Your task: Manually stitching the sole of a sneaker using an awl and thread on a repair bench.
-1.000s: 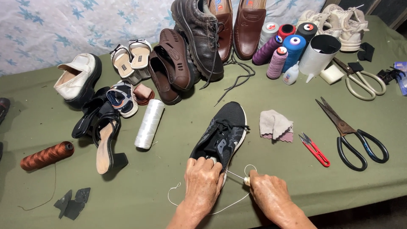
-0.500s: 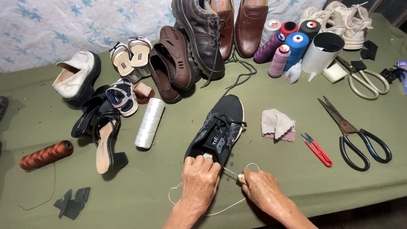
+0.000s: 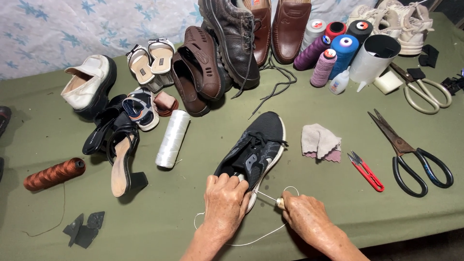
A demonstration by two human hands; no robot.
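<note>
A black sneaker (image 3: 258, 142) with a white sole lies on its side on the green table (image 3: 203, 222), toe pointing away. My left hand (image 3: 224, 200) grips its heel end. My right hand (image 3: 302, 212) holds a small wooden-handled awl (image 3: 279, 202) whose tip points at the sole near the heel. A white thread (image 3: 261, 236) loops from the awl across the table in front of both hands.
A white thread spool (image 3: 172, 138), a brown spool (image 3: 54, 174), a grey rag (image 3: 319, 141), red snips (image 3: 366, 171) and large black scissors (image 3: 411, 154) lie around. Several shoes (image 3: 203, 63) and coloured thread cones (image 3: 333, 53) crowd the back. Black scraps (image 3: 86, 228) sit front left.
The view has shifted slightly. My right hand has drawn a little to the right, away from the shoe, while my left hand stays on the heel.
</note>
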